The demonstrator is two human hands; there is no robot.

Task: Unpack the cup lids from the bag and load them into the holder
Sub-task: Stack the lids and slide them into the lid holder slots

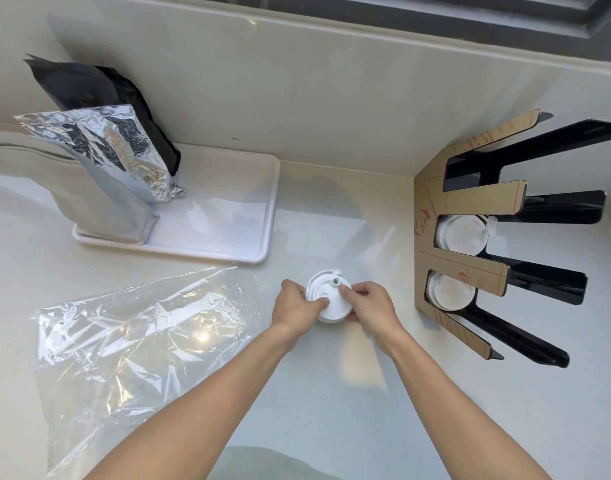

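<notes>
Here both hands (331, 306) grip the lid stack (328, 296), spout facing up.

Surface: pale glossy stone counter (331, 202)
At 10: white rectangular plastic tray (227, 209)
At 8: clear crumpled plastic bag (130, 341)
At 3: black-and-cardboard slotted lid holder (470, 265)

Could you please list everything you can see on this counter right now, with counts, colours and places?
Stack of cup lids: one, white, centre counter, held by both hands.
Clear plastic bag: one, transparent, flat on the counter at left.
Lid holder: one, black with brown protective film, right; three slots.
Lids in holder: white, in the middle and near slots; far slot looks empty.
Tray: one, white, back left.
Foil pouches: silver and black, standing on the tray; count unclear.
Left hand: on the stack.
Right hand: on the stack.
</notes>
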